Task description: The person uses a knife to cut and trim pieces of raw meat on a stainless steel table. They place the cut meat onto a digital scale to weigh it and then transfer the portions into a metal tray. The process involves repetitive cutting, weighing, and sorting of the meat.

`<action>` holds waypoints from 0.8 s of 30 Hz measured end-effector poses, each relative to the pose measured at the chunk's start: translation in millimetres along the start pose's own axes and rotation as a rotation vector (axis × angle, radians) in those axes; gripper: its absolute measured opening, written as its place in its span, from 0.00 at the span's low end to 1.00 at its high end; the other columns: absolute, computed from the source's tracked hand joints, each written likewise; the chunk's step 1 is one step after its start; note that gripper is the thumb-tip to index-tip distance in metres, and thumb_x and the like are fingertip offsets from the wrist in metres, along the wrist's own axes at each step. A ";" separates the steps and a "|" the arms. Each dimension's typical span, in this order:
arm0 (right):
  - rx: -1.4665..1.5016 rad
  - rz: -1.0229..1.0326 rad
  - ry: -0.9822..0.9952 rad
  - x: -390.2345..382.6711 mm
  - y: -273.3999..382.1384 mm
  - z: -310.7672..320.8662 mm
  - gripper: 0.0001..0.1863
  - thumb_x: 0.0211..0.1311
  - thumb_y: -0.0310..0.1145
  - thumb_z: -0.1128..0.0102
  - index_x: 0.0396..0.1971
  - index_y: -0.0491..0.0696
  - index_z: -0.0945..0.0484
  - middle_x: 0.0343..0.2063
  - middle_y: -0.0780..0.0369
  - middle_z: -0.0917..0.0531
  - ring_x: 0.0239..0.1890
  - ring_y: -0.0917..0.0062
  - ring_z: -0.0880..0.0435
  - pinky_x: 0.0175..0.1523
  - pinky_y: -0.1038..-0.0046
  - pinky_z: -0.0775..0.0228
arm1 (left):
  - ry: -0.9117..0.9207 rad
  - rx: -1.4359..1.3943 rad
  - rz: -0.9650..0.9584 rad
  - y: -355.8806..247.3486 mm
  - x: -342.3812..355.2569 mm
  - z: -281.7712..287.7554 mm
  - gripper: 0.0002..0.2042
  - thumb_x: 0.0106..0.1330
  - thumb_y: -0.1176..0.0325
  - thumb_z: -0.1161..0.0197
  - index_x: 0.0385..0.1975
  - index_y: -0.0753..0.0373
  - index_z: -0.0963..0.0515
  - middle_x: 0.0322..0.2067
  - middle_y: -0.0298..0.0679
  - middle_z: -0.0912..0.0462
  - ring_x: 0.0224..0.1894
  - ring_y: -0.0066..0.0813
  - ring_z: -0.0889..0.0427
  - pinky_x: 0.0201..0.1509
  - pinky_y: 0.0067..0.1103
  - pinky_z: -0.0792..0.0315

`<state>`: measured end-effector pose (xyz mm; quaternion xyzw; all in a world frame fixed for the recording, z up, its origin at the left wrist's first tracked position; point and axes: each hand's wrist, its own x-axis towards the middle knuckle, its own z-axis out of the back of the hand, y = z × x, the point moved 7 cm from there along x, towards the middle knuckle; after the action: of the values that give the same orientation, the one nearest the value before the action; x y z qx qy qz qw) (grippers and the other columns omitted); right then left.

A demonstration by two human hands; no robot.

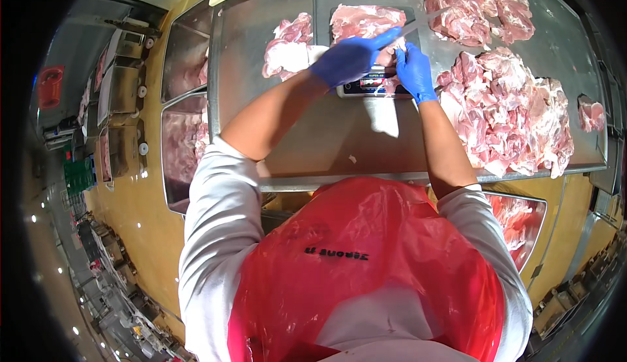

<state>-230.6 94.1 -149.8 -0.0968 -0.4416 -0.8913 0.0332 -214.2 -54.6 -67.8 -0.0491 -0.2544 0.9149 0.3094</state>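
Note:
My left hand (pixel 346 60), in a blue glove, is closed around a knife, whose thin blade (pixel 424 21) points up and to the right over the raw meat. A large pink piece of meat (pixel 366 19) lies on a digital scale (pixel 353 89) on the metal table. In its blue glove, my right hand (pixel 414 71) is closed on the edge of this meat at its lower right, close to the knife. Small scraps of meat hang over the scale's display.
Left of the scale lies another meat piece (pixel 287 45). A big heap of meat (pixel 506 110) covers the table's right side, with more meat (pixel 480 6) behind. Metal bins (pixel 186 150) holding meat stand along the left edge; another bin (pixel 522 221) sits below right.

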 end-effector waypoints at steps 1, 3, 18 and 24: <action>-0.047 0.040 0.003 0.1 3.3 0.0 0.15 0.66 0.39 0.48 0.37 0.41 0.22 0.32 0.44 0.18 0.37 0.46 0.20 0.42 0.50 0.30 | -0.040 0.010 -0.055 2.0 8.0 -7.3 0.26 0.69 0.67 0.48 0.68 0.52 0.37 0.26 0.52 0.20 0.24 0.43 0.19 0.30 0.34 0.27; -0.137 0.114 0.006 1.1 6.2 -0.2 0.14 0.67 0.38 0.49 0.36 0.41 0.22 0.31 0.44 0.18 0.36 0.46 0.19 0.42 0.50 0.29 | -0.183 -0.005 -0.184 13.0 10.9 -16.2 0.29 0.65 0.72 0.47 0.69 0.51 0.39 0.27 0.55 0.20 0.26 0.46 0.18 0.30 0.34 0.25; -0.554 0.452 0.348 27.5 71.7 10.5 0.10 0.58 0.33 0.43 0.38 0.45 0.24 0.32 0.48 0.17 0.36 0.51 0.18 0.42 0.53 0.28 | -0.041 -0.197 0.046 28.7 -15.0 -33.0 0.27 0.71 0.65 0.50 0.70 0.51 0.42 0.28 0.54 0.20 0.29 0.46 0.18 0.37 0.36 0.26; -0.523 0.252 -0.038 82.4 20.4 99.4 0.15 0.67 0.41 0.49 0.39 0.44 0.23 0.34 0.49 0.17 0.39 0.52 0.18 0.44 0.54 0.27 | 0.232 -0.125 0.252 24.6 -36.2 -19.0 0.27 0.71 0.69 0.49 0.70 0.52 0.41 0.31 0.48 0.19 0.31 0.38 0.18 0.40 0.31 0.25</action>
<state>-294.1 162.8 -58.5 -0.1729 -0.1818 -0.9618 0.1094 -193.7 -84.4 -98.9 -0.2050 -0.2653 0.9170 0.2162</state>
